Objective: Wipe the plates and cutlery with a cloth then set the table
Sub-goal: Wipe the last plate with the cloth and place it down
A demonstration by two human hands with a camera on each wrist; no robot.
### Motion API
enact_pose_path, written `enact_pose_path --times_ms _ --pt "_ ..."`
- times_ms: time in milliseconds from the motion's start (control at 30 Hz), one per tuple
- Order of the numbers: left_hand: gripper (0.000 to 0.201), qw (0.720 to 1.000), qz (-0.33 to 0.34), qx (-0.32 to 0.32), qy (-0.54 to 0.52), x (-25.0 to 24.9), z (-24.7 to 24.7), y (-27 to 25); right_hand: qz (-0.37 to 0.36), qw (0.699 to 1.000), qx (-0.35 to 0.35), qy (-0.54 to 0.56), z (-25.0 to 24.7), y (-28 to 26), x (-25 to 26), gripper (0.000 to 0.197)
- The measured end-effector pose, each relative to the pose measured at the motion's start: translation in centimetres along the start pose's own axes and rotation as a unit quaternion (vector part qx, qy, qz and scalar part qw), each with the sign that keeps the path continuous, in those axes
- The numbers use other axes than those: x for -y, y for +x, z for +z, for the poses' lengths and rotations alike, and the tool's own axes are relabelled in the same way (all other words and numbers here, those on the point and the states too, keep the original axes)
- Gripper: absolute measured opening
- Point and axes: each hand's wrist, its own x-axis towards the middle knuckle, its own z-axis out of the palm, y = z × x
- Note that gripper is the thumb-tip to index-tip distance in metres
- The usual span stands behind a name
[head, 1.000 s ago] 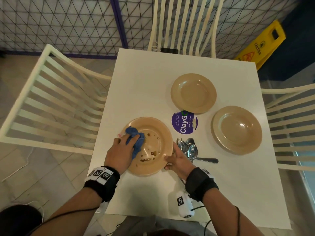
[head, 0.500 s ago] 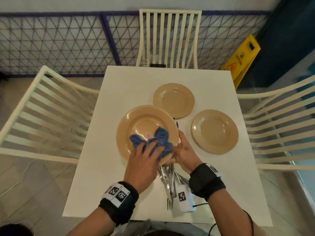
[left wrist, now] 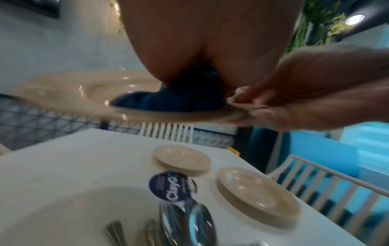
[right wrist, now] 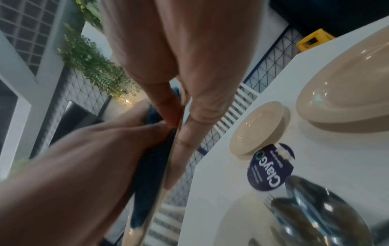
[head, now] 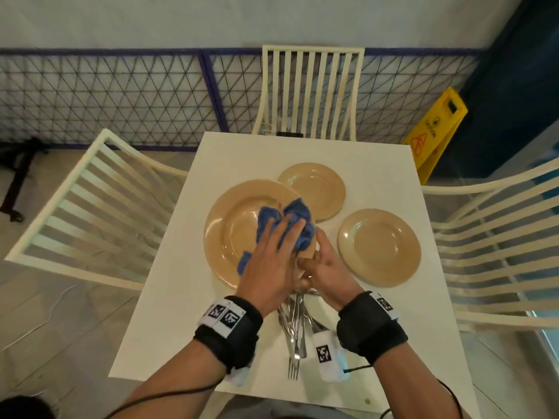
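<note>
1. Since a second ago the big plate [head: 233,231] has come up off the white table [head: 169,297]; then it lay flat with brown smears, now it is held in the air, tilted, its glossy tan face showing none where it is uncovered.
2. The left hand [head: 269,267] has moved from the plate's left edge to its right half, fingers out straight and flat, pressing the crumpled blue cloth [head: 290,225] onto the plate.
3. The right hand [head: 326,267] pinches the plate's right rim, thumb on top and fingers beneath; before, it only steadied the rim on the table.
4. Under the raised plate, a white dish [left wrist: 63,208] holds the shiny metal cutlery [head: 295,328], spoons and forks bundled together, tines toward the near edge. A second ago the bundle lay right of the plate.
5. Beyond the plate lies a round purple sticker [left wrist: 171,186], then a smaller tan plate [head: 314,189], smooth and round.
6. Right of the held plate sits another tan plate [head: 379,247], flat on the table, well apart from the hands.
</note>
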Motion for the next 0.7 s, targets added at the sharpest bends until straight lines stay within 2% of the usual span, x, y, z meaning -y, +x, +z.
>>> enact_pose_path --times_ms 100,200,333,400,467,567,633,700 --pt "0.070 0.998 0.048 0.003 0.037 0.1 1.6 -3.2 0.001 1.000 -0.015 0.009 -1.8 -0.7 0.9 0.068" --pt "0.065 0.991 0.071 -0.010 0.115 4.0 0.5 -4.8 0.034 0.999 -0.007 0.031 -3.1 -1.8 0.6 0.069" --pt "0.075 0.989 -0.005 -0.072 0.129 8.2 -2.6 -2.2 0.034 0.999 0.035 0.003 -1.8 -2.5 0.6 0.079" --pt "0.080 0.991 -0.046 -0.089 0.090 6.7 -3.4 -0.2 0.032 0.998 0.049 -0.005 -0.5 -2.2 0.7 0.082" --pt "0.073 0.995 -0.061 -0.073 0.018 3.6 -3.2 0.8 0.026 0.998 0.054 -0.006 0.7 -1.4 1.2 0.081" --pt "0.060 0.999 0.028 -0.041 -0.007 0.5 -1.2 -0.9 0.003 0.999 0.041 0.006 0.7 -0.7 2.3 0.074" --pt "0.062 0.995 0.080 -0.025 0.049 1.7 -0.5 -3.0 -0.005 0.999 0.039 0.022 -0.2 -1.1 2.9 0.075" --pt "0.061 0.988 0.083 -0.024 0.125 4.6 -1.4 -4.1 0.013 0.999 0.039 0.036 -0.9 -1.7 2.9 0.079"
